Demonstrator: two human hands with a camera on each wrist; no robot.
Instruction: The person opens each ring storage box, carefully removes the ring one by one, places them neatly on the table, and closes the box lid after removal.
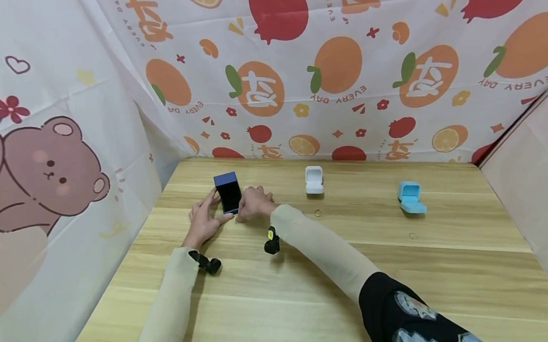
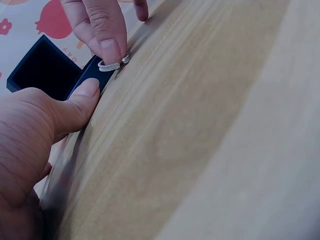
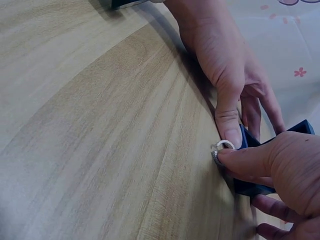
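A dark blue ring box [image 1: 228,192] stands with its lid raised at the left rear of the table. My left hand [image 1: 202,220] holds it from the left, thumb along the front edge and the other fingers around the side and back. Close to that thumb, my right hand [image 1: 254,202] pinches a silvery ring [image 2: 109,67] between thumb and finger, just in front of the box. Small stones line the ring's band, which shows a gap in the left wrist view. In the right wrist view the right hand partly hides the box.
An open white ring box [image 1: 314,180] stands to the right, with a ring [image 1: 318,213] lying in front of it. Farther right is an open light blue ring box [image 1: 410,198], and a faint thin ring [image 1: 413,236] lies nearer. Printed cloth [image 1: 338,116] hangs behind the wooden table [image 1: 267,313].
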